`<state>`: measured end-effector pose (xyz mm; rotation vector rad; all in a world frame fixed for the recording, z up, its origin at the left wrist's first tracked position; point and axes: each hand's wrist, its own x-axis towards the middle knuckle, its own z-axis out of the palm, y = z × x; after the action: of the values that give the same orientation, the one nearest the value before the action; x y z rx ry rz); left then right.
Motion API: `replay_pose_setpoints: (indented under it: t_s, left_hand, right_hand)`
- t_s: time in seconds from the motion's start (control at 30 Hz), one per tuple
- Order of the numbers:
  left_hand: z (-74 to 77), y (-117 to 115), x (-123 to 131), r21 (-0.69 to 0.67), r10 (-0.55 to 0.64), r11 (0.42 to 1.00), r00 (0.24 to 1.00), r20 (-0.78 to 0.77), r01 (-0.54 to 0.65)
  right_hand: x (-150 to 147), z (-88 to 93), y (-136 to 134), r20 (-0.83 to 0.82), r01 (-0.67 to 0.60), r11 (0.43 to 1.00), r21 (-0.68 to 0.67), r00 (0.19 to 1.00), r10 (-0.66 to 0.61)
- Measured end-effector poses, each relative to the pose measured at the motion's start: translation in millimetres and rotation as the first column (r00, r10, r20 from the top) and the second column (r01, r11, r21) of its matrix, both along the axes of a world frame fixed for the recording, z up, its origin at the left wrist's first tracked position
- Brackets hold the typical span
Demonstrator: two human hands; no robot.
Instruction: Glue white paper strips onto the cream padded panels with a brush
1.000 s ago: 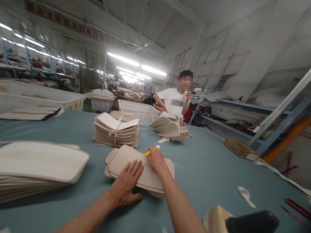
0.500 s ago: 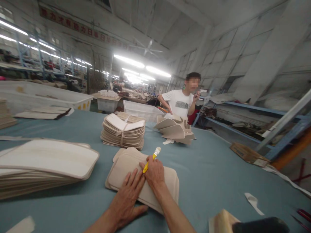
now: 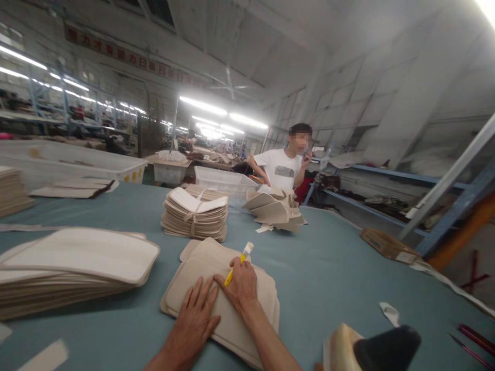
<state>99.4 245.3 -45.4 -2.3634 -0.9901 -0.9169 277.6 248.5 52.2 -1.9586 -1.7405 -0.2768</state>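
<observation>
Atop beige panels (image 3: pixel 199 265), L hand (image 3: pixel 195 312) flat, fingers slightly apart; R hand (image 3: pixel 243 286) grips yellow brush (image 3: pixel 243 257). L thumb closer in vs. prev.

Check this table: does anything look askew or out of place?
The far pile lies splayed at odd angles, unlike the tied stack nearby. The beige pieces under the left hand also look misaligned, one corner jutting out behind.

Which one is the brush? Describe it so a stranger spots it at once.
On the teal table, find the beige stack at front centre. Over it, the right hand holds the brush. Slim and bright yellow with a pale tip, it stands out from that stack and the tied stack beyond.
</observation>
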Motion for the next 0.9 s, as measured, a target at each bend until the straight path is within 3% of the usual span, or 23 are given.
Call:
replay_pose_setpoints:
  t_s: [0.17, 0.57, 0.7, 0.9]
  left_hand:
    - [-1.0, -1, 2, 0.050, 0.040, 0.998, 0.999, -0.007, -0.039]
    - [-3.5, -4, 3, 0.046, 0.095, 0.994, 0.995, -0.005, -0.094]
    - [1.1, -5, 4, 0.047, 0.109, 0.993, 0.993, 0.040, -0.111]
    - [11.4, -11, -9, 0.071, 0.094, 0.992, 0.988, 0.122, -0.103]
  right_hand:
    - [2, 0.2, 4, -0.027, -0.060, 0.998, -0.036, 0.998, 0.059]
    - [15, 18.3, 19, -0.114, -0.016, 0.987, -0.158, 0.993, -0.002]
    - [7, 31.5, 8, -0.108, 0.003, 0.992, -0.126, 0.994, -0.017]
    - [-22, 58.0, -33, -0.047, -0.015, 0.999, -0.047, 0.999, 0.013]
